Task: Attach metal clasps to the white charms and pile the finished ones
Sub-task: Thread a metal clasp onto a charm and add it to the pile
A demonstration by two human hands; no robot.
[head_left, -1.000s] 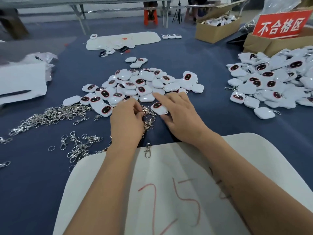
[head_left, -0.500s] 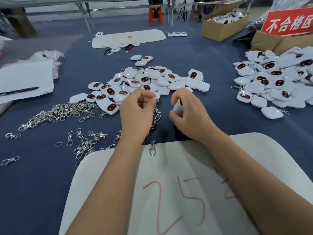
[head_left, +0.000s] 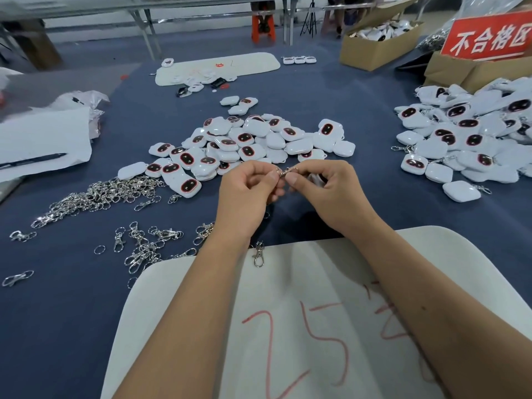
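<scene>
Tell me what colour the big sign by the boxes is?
Red with white writing: the sign shows best at the top right of the head view.

desk [head_left: 374, 110]: blue cloth | charms [head_left: 247, 145] heaped mid | clasps [head_left: 98, 194] left | finished pile [head_left: 472, 139] right | white board [head_left: 302, 283] near edge

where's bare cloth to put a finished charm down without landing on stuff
Bare blue tablecloth lies between the middle pile of white charms and the right-hand pile of white charms with clasps. The near-left corner, below the loose metal clasps, is also free. Around both hands it is crowded.
</scene>
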